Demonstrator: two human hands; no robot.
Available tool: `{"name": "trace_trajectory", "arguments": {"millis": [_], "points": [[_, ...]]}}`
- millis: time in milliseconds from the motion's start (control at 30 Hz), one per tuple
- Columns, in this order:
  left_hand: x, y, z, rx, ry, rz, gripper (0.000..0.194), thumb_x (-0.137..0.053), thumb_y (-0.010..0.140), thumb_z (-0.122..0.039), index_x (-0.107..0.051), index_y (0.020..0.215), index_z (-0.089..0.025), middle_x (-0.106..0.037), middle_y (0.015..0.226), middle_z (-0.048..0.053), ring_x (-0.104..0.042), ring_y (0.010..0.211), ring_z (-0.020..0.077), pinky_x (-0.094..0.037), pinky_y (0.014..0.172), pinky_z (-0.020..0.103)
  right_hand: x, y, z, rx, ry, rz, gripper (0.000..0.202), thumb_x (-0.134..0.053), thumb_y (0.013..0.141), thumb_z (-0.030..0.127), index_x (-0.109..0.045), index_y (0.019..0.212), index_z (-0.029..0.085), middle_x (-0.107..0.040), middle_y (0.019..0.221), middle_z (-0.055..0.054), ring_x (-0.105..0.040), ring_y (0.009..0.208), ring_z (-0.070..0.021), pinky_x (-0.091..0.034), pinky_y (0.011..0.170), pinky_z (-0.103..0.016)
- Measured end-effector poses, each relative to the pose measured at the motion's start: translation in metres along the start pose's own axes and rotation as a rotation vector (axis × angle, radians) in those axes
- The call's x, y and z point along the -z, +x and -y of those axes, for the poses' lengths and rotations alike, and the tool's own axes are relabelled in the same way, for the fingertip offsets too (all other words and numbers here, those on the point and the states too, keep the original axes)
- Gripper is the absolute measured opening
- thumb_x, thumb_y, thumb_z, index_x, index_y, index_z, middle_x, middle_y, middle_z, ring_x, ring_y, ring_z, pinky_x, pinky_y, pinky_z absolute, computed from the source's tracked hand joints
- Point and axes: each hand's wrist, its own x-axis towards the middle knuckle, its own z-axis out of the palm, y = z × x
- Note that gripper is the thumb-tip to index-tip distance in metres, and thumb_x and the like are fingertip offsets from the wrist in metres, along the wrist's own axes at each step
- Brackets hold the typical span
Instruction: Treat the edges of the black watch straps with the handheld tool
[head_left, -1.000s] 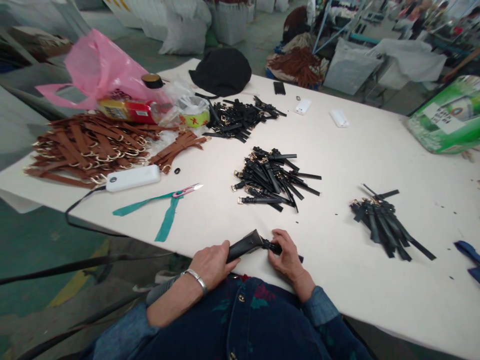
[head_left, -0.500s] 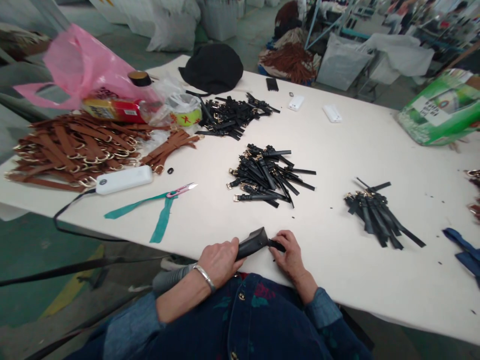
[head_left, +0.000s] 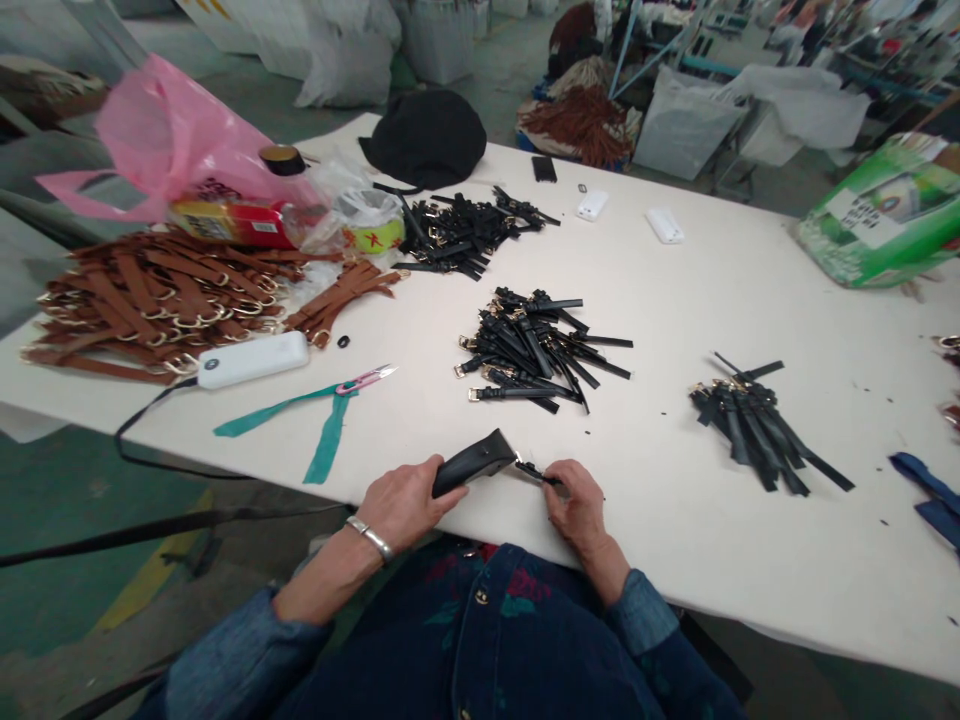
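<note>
At the table's near edge my left hand (head_left: pixel 405 500) is wrapped round a black handheld tool (head_left: pixel 472 461), whose tip points right. My right hand (head_left: pixel 579 503) pinches a short black strap (head_left: pixel 534 472) with a small buckle-like metal part at its left end, close to the tool's tip. Whether tip and strap touch is too small to tell. Beyond my hands lies a pile of black buckled straps (head_left: pixel 532 350). To the right is a smaller bundle of black straps (head_left: pixel 757 425).
Pink-handled snips (head_left: pixel 365 380) with green ribbon, a white power bank (head_left: pixel 253 360) and brown straps (head_left: pixel 142 290) lie left. Farther back are a black cap (head_left: pixel 427 138) and more black straps (head_left: pixel 465 230). A green package (head_left: pixel 885 215) stands at right.
My left hand has moved left with the black tool, drawing it away from my right hand. More of the strap between them shows. My right hand has barely moved.
</note>
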Motion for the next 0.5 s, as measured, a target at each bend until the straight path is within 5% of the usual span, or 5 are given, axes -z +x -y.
{"name": "trace_trajectory", "arguments": {"millis": [233,500], "points": [[-0.006,-0.013,0.006,-0.018,0.009,-0.008,0.050,-0.029,0.073,-0.064,-0.051,0.091,-0.023,-0.064,0.076,0.007,-0.059,0.070,0.0213,-0.038,0.059,0.029,0.000,-0.006,-0.001,0.187,-0.084,0.080,0.015,-0.047,0.080,0.014,-0.060,0.085,0.020,-0.059,0.087,-0.006,-0.049,0.085,-0.0182,-0.039,0.074,-0.034],[-0.009,-0.017,-0.003,-0.057,0.059,0.075,0.046,-0.029,0.075,-0.059,-0.051,0.093,-0.022,-0.065,0.078,0.008,-0.060,0.072,0.0233,-0.041,0.061,0.031,-0.001,-0.012,0.003,0.080,0.063,0.107,0.012,-0.050,0.080,0.020,-0.060,0.087,0.021,-0.057,0.086,-0.005,-0.049,0.083,-0.0178,-0.042,0.075,-0.035]]}}
